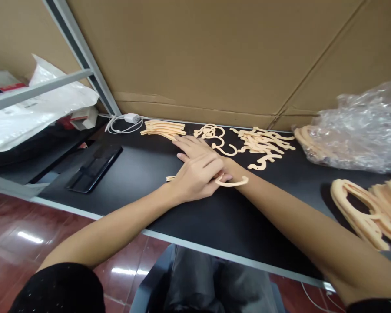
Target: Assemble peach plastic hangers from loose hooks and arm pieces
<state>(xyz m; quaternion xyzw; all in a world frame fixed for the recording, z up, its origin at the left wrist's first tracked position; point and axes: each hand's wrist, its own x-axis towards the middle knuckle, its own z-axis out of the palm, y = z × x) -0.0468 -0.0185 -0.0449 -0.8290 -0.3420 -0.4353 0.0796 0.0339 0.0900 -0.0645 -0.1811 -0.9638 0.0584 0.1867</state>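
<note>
My left hand [198, 176] is closed around a cream, curved hook-shaped piece [233, 183], whose bent end sticks out to the right. Beyond it my right hand [195, 148] reaches across to the left, its fingers stretched out and partly covered by the left hand. Its fingertips are at the near end of a stack of cream curved strips [164, 127]. The tip of another cream piece [170, 178] shows beside the left wrist. Several ring and hook-shaped pieces [211, 131] lie just behind the hands, and a pile of wavy pieces [260, 141] lies to their right.
A black phone [96, 169] lies on the dark table [195, 221] at the left, with a white charger and cable [131, 118] behind it. Larger cream pieces [358, 208] and a clear plastic bag [361, 134] sit at the right. A cardboard wall [198, 56] stands behind.
</note>
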